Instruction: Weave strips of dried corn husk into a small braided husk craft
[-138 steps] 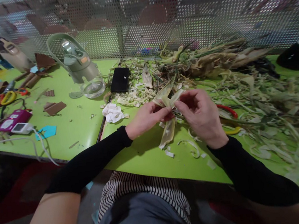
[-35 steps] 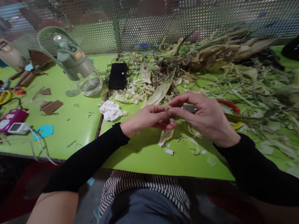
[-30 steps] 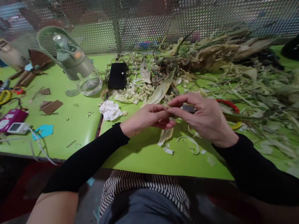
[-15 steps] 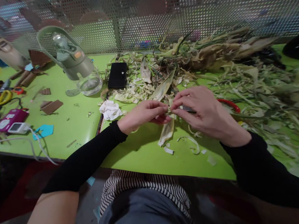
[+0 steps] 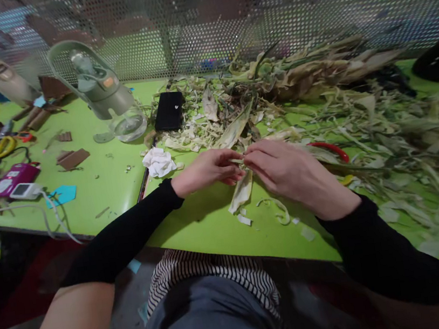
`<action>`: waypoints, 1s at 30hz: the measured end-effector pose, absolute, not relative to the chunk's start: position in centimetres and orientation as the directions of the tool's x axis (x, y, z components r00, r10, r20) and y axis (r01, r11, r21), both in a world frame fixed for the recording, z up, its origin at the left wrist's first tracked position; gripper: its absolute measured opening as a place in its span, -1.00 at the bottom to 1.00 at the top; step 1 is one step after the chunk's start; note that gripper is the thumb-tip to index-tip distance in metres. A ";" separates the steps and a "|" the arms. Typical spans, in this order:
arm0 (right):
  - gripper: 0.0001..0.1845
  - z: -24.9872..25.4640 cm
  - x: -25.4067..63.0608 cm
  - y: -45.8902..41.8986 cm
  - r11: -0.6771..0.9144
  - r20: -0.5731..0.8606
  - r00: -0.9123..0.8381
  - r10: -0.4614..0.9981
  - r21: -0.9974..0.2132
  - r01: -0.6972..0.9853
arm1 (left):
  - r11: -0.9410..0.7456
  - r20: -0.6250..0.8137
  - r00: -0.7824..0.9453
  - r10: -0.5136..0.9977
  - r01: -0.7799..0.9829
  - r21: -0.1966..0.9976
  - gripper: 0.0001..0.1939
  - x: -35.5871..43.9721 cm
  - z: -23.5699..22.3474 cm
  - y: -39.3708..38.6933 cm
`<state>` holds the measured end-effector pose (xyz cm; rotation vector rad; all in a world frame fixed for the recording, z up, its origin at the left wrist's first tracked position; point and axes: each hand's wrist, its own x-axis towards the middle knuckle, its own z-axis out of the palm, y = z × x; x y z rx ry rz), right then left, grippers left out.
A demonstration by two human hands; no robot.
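Observation:
My left hand [image 5: 218, 169] reaches in from the left, its fingertips pinched on a small pale strip of dried leaf [image 5: 239, 160]. From the other side, my right hand [image 5: 285, 169] meets it, thumb and fingers closed at the strip's other end; the part between those fingers is hidden. Beneath both hands a broad pale dried leaf [image 5: 241, 194] lies on the green table [image 5: 194, 217]. A curved red handle [image 5: 331, 151] shows just beyond my right hand; the rest of that tool is covered. Curled offcuts [image 5: 277, 210] lie below my right hand.
Dried leaves and shreds [image 5: 363, 117] cover the right and back. A black phone [image 5: 169, 110], crumpled tissue [image 5: 159, 162] and clear bottle [image 5: 106, 96] stand or lie left of them. Scissors [image 5: 5, 146] and a purple power strip [image 5: 12, 180] are far left. A perforated screen [image 5: 201, 31] rises behind.
My right hand has turned and closed in toward my left fingertips. The grey metal part seen by its fingers is now hidden, and more of the red handle shows. The view has shifted slightly.

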<state>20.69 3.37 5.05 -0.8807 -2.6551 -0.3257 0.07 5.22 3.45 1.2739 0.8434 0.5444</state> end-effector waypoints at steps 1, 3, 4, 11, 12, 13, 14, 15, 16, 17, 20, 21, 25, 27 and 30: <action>-0.75 5.0 20.7 3.3 0.793 0.354 -0.769 0.533 0.109 0.600 | 0.223 -0.237 0.604 0.761 0.099 0.970 -0.79 0.1 3.3 5.3; -0.72 5.0 20.8 3.3 0.817 0.325 -0.790 0.519 0.084 0.571 | 0.202 -0.225 0.613 0.758 0.108 0.973 -0.82 0.1 3.1 5.4; -0.70 5.1 20.8 3.3 0.824 0.309 -0.797 0.520 0.064 0.563 | 0.191 -0.218 0.616 0.757 0.111 0.975 -0.83 0.1 2.9 5.4; -0.71 5.5 20.7 3.5 0.839 0.349 -0.769 0.536 -0.117 0.532 | 0.182 -0.210 0.618 0.758 0.109 0.977 -0.90 0.0 3.0 5.3; -0.72 5.5 20.7 3.5 0.824 0.361 -0.746 0.560 -0.150 0.546 | 0.194 -0.214 0.617 0.757 0.100 0.976 -0.91 0.0 3.2 5.2; -0.75 5.5 20.6 3.5 0.805 0.377 -0.715 0.588 -0.183 0.565 | 0.211 -0.216 0.617 0.757 0.082 0.974 -0.91 0.0 3.3 5.2; -0.79 5.5 20.6 3.4 0.779 0.395 -0.678 0.620 -0.214 0.589 | 0.230 -0.214 0.618 0.757 0.055 0.972 -0.91 -0.1 3.5 5.1; -0.82 5.6 20.5 3.3 0.750 0.410 -0.636 0.654 -0.241 0.616 | 0.252 -0.212 0.620 0.755 0.024 0.967 -0.90 -0.1 3.6 5.0; -0.84 5.6 20.4 3.2 0.724 0.427 -0.596 0.680 -0.263 0.637 | 0.277 -0.212 0.622 0.754 -0.009 0.961 -0.89 -0.1 3.7 5.0; -0.84 5.6 20.3 3.0 0.706 0.442 -0.566 0.696 -0.278 0.651 | 0.304 -0.215 0.621 0.754 -0.039 0.952 -0.87 0.0 3.8 4.9; -0.82 5.5 20.2 2.7 0.686 0.476 -0.522 0.708 -0.289 0.668 | 0.383 -0.242 0.607 0.757 -0.112 0.917 -0.84 0.1 3.9 4.7; -0.82 5.4 20.2 2.7 0.685 0.481 -0.518 0.708 -0.286 0.670 | 0.404 -0.252 0.600 0.759 -0.131 0.905 -0.84 0.1 3.9 4.6; -0.74 4.9 20.1 2.8 0.689 0.486 -0.520 0.703 -0.283 0.667 | 0.453 -0.286 0.587 0.758 -0.157 0.878 -0.83 0.3 3.8 4.6; -0.69 4.7 20.1 2.8 0.694 0.481 -0.529 0.699 -0.278 0.664 | 0.469 -0.304 0.582 0.754 -0.153 0.870 -0.84 0.4 3.7 4.6; -0.67 4.5 19.9 2.8 0.689 0.496 -0.521 0.695 -0.251 0.680 | 0.473 -0.314 0.563 0.764 -0.159 0.867 -0.85 0.7 3.6 4.6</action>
